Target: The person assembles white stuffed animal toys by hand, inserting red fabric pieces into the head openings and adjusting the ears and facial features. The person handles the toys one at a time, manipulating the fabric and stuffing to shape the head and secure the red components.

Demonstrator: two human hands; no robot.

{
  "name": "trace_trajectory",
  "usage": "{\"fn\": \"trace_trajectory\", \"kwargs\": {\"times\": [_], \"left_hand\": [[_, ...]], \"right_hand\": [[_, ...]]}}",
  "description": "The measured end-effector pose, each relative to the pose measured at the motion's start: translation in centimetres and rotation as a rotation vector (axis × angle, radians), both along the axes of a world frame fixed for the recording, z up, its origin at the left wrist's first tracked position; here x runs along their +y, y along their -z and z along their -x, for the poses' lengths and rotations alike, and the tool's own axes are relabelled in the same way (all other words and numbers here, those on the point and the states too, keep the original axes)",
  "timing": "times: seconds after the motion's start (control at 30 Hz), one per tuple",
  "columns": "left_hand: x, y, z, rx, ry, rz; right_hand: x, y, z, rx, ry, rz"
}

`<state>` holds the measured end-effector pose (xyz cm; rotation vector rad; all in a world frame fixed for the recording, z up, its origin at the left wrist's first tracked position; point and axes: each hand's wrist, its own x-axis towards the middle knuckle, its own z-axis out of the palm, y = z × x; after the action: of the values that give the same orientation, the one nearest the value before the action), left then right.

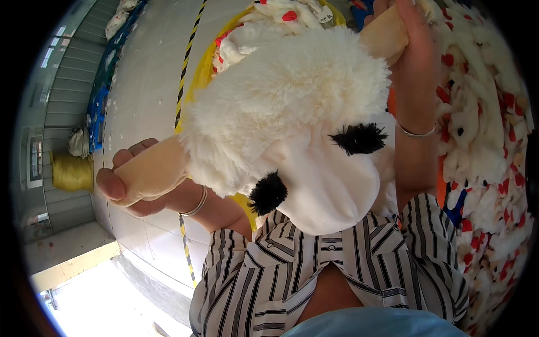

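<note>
A white plush sheep head hangs close in front of my chest, with a fluffy crown, a smooth pale muzzle and two black tufted eyes. Its muzzle points down toward me. One beige ear is gripped in my left hand, thumb on top and fingers curled behind it. On the other side, my right hand is closed around the second ear, pulled outward and up. The tips of some right fingers are cut off by the upper edge. Whatever lies under the head is hidden.
To the right, many white plush pieces with red parts lie heaped. More sit in a yellow-rimmed container behind the head. Black-and-yellow tape runs along the grey floor. A yellow bundle stands by the left wall.
</note>
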<state>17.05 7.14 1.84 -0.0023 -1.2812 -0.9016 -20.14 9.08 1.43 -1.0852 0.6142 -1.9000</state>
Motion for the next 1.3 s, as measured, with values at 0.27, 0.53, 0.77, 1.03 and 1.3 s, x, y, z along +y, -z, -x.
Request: {"fn": "trace_trajectory", "kwargs": {"times": [0.27, 0.53, 0.77, 1.03, 1.3], "left_hand": [[0.6, 6.8, -2.8, -0.248, -0.039, -0.209], [-0.2, 13.1, -5.0, -0.794, -0.169, -0.553], [-1.9, 12.2, 1.9, -1.124, -0.672, -0.219], [0.6, 9.8, 11.4, -1.238, -0.365, -0.083], [-0.7, 10.9, 11.1, -1.207, -0.188, -0.562]], "right_hand": [[0.8, 5.1, -2.0, -0.123, 0.185, -0.321], [0.9, 9.1, -2.5, -0.082, 0.115, -0.475], [0.9, 9.0, -6.1, 0.045, -0.064, -0.479], [1.3, 6.3, -6.1, 0.318, -0.076, -0.279], [0.7, 7.0, -3.2, 0.054, 0.197, -0.234]]}}
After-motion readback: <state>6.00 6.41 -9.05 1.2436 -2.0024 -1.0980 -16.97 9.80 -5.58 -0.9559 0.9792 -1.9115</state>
